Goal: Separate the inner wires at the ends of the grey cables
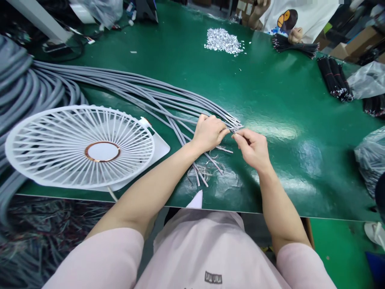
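Long grey cables (144, 82) run from a coiled pile at the left across the green table, and their stripped pale ends (233, 119) lie near the middle. My left hand (209, 131) is closed around one grey cable close to its end. Just right of it, my right hand (252, 147) pinches at that cable's tip; the exact strand between its fingertips is too small to make out. Below my hands, several cable ends (202, 176) with frayed thin strands point toward the table's front edge.
A white fan (102, 151) stands at the left front. Silvery small pieces (223, 41) lie heaped at the back. Black wire bundles (333, 78) and plastic bags (371, 78) sit at the right. Across the table, another person's hand (295, 35) rests on a black wire bundle (306, 49).
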Demonstrator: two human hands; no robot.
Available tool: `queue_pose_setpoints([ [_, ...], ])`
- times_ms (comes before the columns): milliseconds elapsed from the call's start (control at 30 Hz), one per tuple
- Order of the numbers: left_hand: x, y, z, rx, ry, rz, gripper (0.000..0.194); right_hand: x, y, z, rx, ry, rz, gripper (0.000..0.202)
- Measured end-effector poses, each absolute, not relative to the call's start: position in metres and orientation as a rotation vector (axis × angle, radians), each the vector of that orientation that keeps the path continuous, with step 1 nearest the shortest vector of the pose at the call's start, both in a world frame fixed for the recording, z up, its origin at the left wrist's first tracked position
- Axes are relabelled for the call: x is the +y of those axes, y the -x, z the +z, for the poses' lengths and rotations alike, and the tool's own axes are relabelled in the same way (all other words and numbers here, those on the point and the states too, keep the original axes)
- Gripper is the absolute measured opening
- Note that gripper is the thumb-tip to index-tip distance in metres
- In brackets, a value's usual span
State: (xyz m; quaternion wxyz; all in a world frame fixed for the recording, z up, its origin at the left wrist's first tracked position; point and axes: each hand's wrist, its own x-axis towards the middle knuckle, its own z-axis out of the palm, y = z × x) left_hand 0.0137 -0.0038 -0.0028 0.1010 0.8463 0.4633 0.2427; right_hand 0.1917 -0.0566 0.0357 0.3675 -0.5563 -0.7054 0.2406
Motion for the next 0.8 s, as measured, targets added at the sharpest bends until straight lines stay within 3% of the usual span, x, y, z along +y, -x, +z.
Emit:
queue_pose_setpoints([
  [800, -0.006, -0.014, 0.000, 1.460, -2.214, 0.859, 0.034, -0.046, -0.206, 0.023, -1.809, 1.685, 0.587, 0.023],
])
